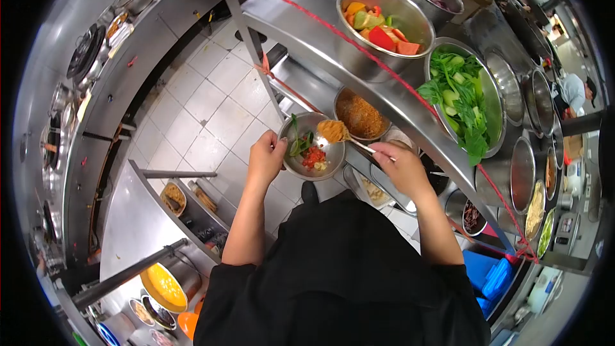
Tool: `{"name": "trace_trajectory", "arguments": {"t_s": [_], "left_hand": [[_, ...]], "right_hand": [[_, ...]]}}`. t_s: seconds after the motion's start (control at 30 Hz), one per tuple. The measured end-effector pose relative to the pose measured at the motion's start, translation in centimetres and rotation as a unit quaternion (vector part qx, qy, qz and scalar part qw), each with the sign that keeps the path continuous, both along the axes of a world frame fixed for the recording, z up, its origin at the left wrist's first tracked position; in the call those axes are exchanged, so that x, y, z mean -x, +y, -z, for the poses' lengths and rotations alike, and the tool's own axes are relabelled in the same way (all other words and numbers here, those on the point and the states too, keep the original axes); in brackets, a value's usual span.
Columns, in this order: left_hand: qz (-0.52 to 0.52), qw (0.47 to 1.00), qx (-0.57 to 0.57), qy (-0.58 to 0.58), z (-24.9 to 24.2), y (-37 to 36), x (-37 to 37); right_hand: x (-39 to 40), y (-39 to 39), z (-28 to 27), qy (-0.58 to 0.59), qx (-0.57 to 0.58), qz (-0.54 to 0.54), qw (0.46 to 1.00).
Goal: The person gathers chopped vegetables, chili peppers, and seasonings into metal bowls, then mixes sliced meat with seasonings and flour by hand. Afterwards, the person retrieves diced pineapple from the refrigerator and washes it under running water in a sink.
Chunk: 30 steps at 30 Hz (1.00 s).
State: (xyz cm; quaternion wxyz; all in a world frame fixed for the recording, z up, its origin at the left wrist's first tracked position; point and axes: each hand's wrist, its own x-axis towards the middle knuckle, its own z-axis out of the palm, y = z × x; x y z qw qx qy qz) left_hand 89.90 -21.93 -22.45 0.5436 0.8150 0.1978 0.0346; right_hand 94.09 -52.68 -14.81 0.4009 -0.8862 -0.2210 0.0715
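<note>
So, biggest stuff first: there's a steel shelf (pixel 282 9) running from top center down to the lower right, with a pot (pixel 362 57) of cut veg near the top and a basin (pixel 498 131) of leafy greens to the right of it. Over at lower left is another pot (pixel 190 274) with something yellow in it.

Dead center, the bowl (pixel 293 165) is up off any surface, held above the floor. Just right of it sits a tub (pixel 363 116) of coarse brown stuff. Progress-wise, I'd say partway: green leaves (pixel 300 147), red bits (pixel 314 156) and pale bits (pixel 319 166) are already in the bowl, in separate patches, so it looks unmixed to me. The brown scoop (pixel 332 131) is heaped on the spoon (pixel 362 147) over the bowl's right side, not in with the rest. Can't tell if anything else is missing.

Left hand (pixel 266 157) clamps the bowl's left rim, thumb on top, other fingers mostly hidden underneath, forearm coming up from below. Right hand (pixel 398 164) pinches the spoon's handle, thumb against fingers, forearm slanting in from lower right.
</note>
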Motion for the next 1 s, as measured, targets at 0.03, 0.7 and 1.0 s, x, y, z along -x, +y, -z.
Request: {"name": "trace_trajectory", "arguments": {"t_s": [0.03,0.7,1.0], "left_hand": [[-0.002,0.999,0.036,0.008,0.3,-0.2,0.1],[-0.25,0.961,-0.114,-0.038,-6.9,-20.7,26.3],[-0.496,0.858,-0.126,-0.046,-10.8,-34.1,48.5]], "right_hand": [[0.0,0.4,-0.1,0.003,0.002,-0.007,1.0],[7.6,6.9,2.9,0.214,-0.032,-0.592,0.776],[26.6,1.9,-2.2,0.197,-0.082,-0.706,0.675]]}}
